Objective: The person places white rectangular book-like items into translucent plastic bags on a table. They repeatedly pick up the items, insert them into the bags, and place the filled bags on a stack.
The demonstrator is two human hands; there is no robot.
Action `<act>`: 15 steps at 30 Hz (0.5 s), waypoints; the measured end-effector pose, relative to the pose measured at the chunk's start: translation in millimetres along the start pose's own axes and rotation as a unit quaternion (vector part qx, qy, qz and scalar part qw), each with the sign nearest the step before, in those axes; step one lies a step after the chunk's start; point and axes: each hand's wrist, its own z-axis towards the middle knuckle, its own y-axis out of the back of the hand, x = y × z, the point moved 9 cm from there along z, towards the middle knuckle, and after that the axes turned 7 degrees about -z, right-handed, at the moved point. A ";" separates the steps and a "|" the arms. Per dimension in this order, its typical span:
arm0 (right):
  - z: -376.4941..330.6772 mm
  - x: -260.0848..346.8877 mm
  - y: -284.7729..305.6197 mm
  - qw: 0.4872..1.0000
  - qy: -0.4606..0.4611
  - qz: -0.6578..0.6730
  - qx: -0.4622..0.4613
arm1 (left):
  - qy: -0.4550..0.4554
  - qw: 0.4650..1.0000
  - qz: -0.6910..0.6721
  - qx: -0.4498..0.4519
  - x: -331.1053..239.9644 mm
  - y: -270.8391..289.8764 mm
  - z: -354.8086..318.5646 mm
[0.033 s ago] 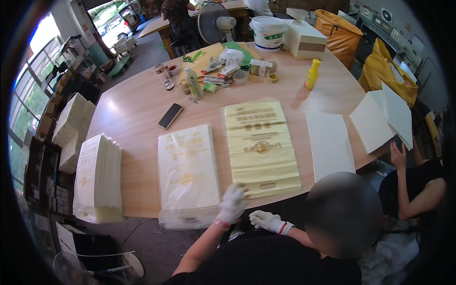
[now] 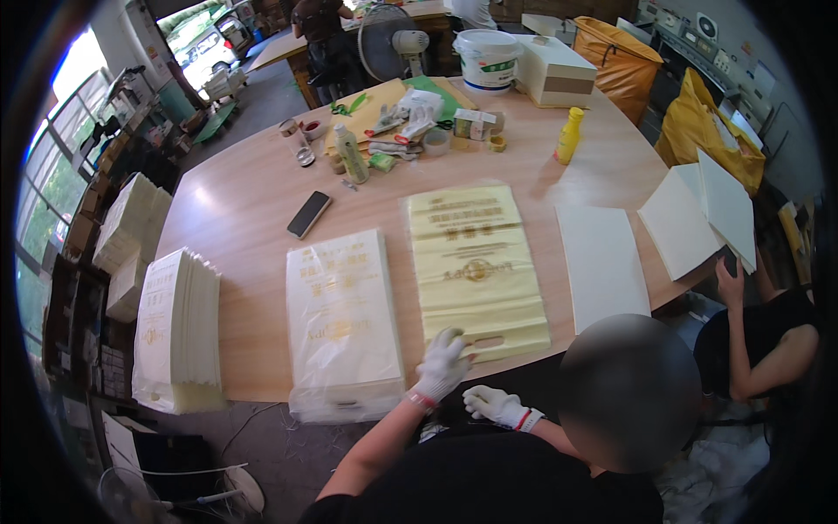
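Yellow bag stack (image 2: 476,271) runs lengthwise straight ahead of the left hand (image 2: 439,367), whose gloved fingers lie flat on its near edge; right hand (image 2: 494,405) hangs nearer the body, loosely curled, holding nothing.

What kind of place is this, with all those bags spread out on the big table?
It looks like a small packing workshop. Stacks of yellow printed bags and paler bags lie on a large wooden table, more bundles are piled at its left end, and tape rolls and bottles sit further back.

Black phone (image 2: 308,214) — yellow bottle (image 2: 568,136), white bucket (image 2: 487,58)
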 end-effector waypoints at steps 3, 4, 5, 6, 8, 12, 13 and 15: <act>-24.4 -4.1 38.5 0.996 0.002 0.030 -0.078 | -0.028 0.996 0.068 0.039 36.4 -71.2 18.8; -32.9 -11.3 48.2 0.994 0.004 0.038 -0.103 | -0.038 0.994 0.084 0.053 39.4 -85.3 22.5; -36.7 -12.5 60.4 0.990 0.012 0.048 -0.131 | -0.038 0.994 0.053 0.085 40.5 -90.9 30.5; -44.0 -13.6 64.7 0.988 -0.006 0.065 -0.140 | -0.034 0.992 0.023 0.119 46.2 -91.5 31.8; -50.3 -8.1 69.9 0.987 -0.021 0.083 -0.132 | -0.024 0.986 -0.048 0.155 46.1 -88.8 35.6; -36.1 41.1 81.5 0.965 -0.001 0.220 -0.140 | 0.078 0.964 -0.042 0.250 37.1 -81.1 46.8; -26.9 56.6 86.2 0.950 0.006 0.258 -0.174 | 0.027 0.970 -0.033 0.239 32.7 -79.4 49.0; 5.5 75.8 108.1 0.937 0.054 0.229 -0.257 | 0.016 0.975 -0.100 0.196 26.2 -70.6 58.5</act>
